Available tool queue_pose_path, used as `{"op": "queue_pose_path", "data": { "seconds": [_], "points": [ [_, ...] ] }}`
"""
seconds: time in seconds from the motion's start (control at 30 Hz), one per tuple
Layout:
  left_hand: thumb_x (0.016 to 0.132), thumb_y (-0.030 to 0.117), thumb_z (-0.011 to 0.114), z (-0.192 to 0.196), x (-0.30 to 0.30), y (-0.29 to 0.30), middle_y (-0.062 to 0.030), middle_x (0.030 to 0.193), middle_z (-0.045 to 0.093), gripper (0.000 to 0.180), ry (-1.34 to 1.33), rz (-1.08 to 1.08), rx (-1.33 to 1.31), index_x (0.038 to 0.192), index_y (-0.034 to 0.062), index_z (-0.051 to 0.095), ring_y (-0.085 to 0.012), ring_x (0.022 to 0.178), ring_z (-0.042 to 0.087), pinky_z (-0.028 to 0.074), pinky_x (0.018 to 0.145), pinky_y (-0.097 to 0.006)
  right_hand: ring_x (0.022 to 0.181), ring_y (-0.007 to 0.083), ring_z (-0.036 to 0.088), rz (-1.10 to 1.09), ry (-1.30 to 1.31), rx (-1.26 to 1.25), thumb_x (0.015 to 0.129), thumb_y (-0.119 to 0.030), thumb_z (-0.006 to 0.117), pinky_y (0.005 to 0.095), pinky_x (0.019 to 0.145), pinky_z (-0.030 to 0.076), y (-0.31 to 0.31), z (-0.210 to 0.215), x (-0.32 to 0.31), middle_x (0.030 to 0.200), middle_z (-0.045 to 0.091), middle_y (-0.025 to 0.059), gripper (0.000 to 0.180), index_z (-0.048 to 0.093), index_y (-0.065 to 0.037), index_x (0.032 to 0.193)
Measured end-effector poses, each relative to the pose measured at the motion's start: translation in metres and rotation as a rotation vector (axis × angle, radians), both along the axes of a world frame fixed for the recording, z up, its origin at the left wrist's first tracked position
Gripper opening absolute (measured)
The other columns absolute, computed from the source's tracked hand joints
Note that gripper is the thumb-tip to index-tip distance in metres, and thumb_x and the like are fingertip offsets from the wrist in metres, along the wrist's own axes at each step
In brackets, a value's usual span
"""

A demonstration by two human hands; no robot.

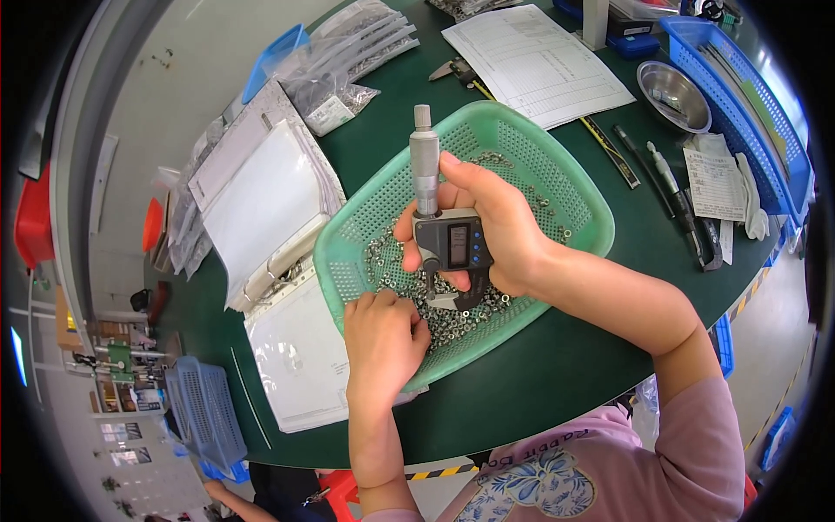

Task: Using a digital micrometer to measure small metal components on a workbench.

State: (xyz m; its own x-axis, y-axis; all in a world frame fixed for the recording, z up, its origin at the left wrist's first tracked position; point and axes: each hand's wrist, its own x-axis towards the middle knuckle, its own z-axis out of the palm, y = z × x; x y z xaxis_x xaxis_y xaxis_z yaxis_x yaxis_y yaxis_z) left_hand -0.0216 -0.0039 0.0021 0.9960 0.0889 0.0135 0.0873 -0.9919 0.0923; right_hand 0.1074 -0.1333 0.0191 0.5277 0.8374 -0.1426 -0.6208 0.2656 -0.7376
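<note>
My right hand (513,230) is wrapped round a digital micrometer (454,244), its thimble pointing away from me and its small display facing up. The micrometer is held above a green perforated plastic basket (570,187). Many small metal nuts (461,324) lie loose across the basket's bottom. At the basket's near left rim is my left hand (383,335), fingers curled in and thumb bent against them. Whatever those fingers may hold is hidden from view. The micrometer's frame opening sits just right of the left hand, and no nut can be made out in it.
An open ring binder (283,270) lies left of the basket, with plastic bags of parts (348,52) beyond it. Printed sheets (535,65) partly cover a caliper (450,70). At right are a metal bowl (674,96), pen-like tools (665,170), a white glove (751,196) and a blue basket (739,87). Another person's arm (239,502) shows lower left.
</note>
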Motion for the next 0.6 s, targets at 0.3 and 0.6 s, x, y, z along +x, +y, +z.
{"op": "queue_pose_path", "data": {
  "seconds": [0.3,0.6],
  "points": [
    [0.066,-0.002,0.061,0.013,0.007,0.007,-0.0084,0.076,0.057,0.006,-0.179,0.112,-0.808,0.071,-0.0007,0.059,-0.0187,0.077,0.055,0.041,0.07,-0.028,0.039,0.0143,0.046,0.118,0.011,0.023,0.084,-0.054,0.025,0.022,0.038,0.037,-0.001,-0.001,0.001,0.066,0.059,0.014,0.064,0.055,0.003,0.083],
    [0.072,-0.004,0.06,0.013,0.004,0.01,-0.0081,0.086,0.054,0.01,-0.182,0.02,-1.297,0.082,-0.0047,0.058,-0.0144,0.082,0.052,0.04,0.08,-0.026,0.039,0.0155,0.046,0.093,0.06,0.031,0.084,-0.054,0.023,0.0229,0.039,0.037,-0.002,0.003,0.002,0.066,0.059,0.0137,0.065,0.055,0.003,0.083]
  ]
}}
